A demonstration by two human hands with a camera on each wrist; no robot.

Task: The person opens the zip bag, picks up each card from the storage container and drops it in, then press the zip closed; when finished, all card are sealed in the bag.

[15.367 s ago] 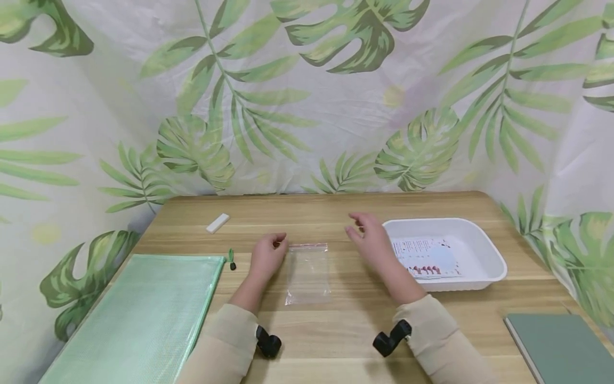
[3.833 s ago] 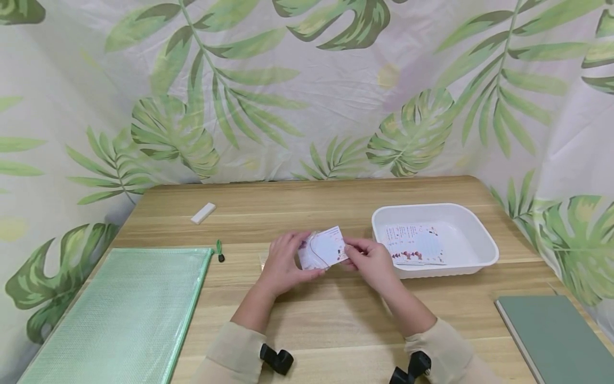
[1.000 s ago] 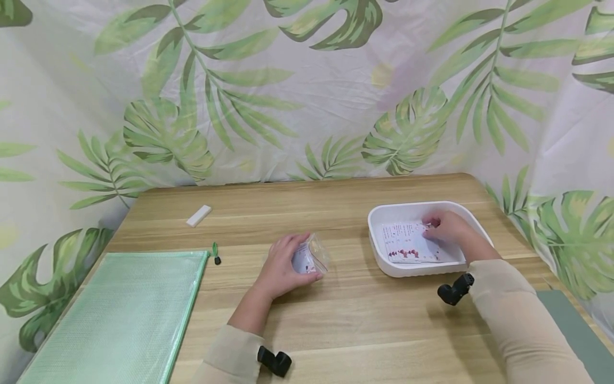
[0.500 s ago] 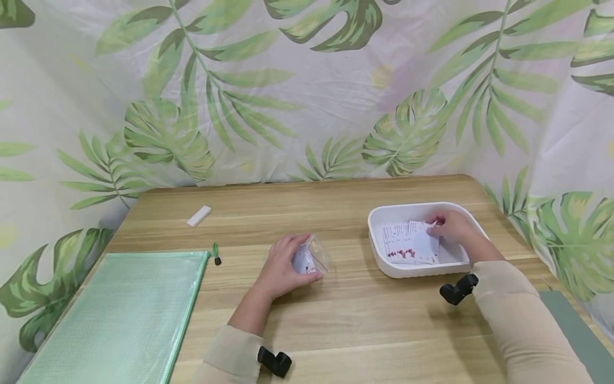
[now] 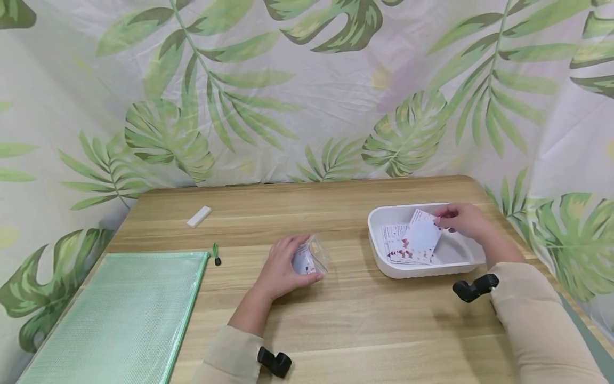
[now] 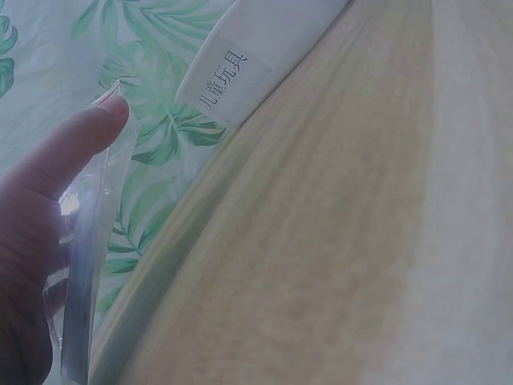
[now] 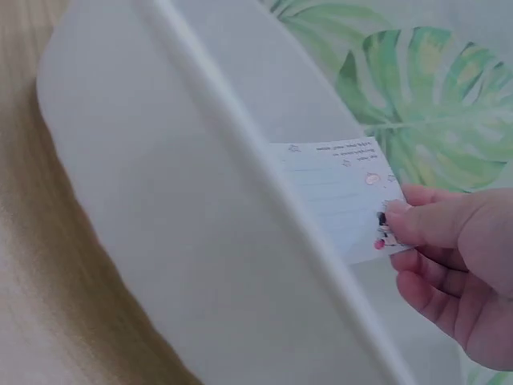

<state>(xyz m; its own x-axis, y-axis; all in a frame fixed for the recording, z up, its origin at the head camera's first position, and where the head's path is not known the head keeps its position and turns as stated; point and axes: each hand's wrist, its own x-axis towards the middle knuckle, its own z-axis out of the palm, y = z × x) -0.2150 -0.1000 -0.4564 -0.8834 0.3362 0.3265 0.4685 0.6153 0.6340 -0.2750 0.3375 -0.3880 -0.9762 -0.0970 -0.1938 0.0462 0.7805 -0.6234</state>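
My left hand [image 5: 283, 269] holds a clear zip bag [image 5: 318, 253] between thumb and fingers, its mouth facing right. Printed cards show inside the bag, partly covered by the hand. Seen from the left wrist, the bag [image 6: 104, 200] stands edge-on beside the thumb. On the right, my right hand [image 5: 464, 220] pinches a white printed card [image 5: 423, 239] by its corner, tilted up within the white plastic tray [image 5: 381, 262]. More such cards [image 5: 390, 234] lie flat under it. The right wrist view shows thumb and fingertips on the card's [image 7: 333, 188] edge behind the tray wall [image 7: 184, 208].
A green mesh zip pouch [image 5: 120, 314] lies at the left, its cord pull [image 5: 216, 255] at the corner. Farther back is a small white block [image 5: 199, 216]. A green book [image 5: 597, 349] shows past the right sleeve. The tray's end bears a printed label [image 6: 223, 79].
Over the last second my right hand has drawn a card up and rightward off the cards in the tray. Left hand and bag stay put. Earlier the bag lay flat on the table.
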